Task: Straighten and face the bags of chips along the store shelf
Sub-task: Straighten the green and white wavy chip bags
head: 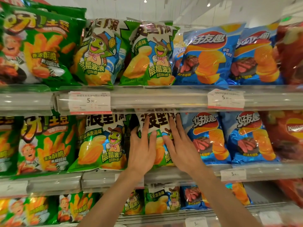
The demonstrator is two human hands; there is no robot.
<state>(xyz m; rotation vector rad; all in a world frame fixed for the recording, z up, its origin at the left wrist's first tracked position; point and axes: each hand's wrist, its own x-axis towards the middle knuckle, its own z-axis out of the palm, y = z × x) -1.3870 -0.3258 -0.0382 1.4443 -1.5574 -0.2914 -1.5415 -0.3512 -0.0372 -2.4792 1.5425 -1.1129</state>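
Three shelf tiers of snack bags, fronts out so shoppers read the labels. Landmark: middle shelf rail (180,173). Standing on that rail, centre, the turtle-mascot bag (157,140), green and white, is the one being faced. To its left, a matching bag (101,141) reads 层层波浪 超酥脆 and 玉米浓汤味; further left, green fry bags (44,145) read 香浓酥脆. Right of it, blue bags (206,136) read 好友趣; past those a red bag (287,136), likely Lay's, too blurred to be sure. Price tags: 5.90 on the rail above (89,102); one starting with 5 on the middle rail (233,175).

Left hand (142,151) and right hand (180,145) lie flat on the bag's front, each grip wide and holding nothing, fingers spread, probably pressing it upright and square.
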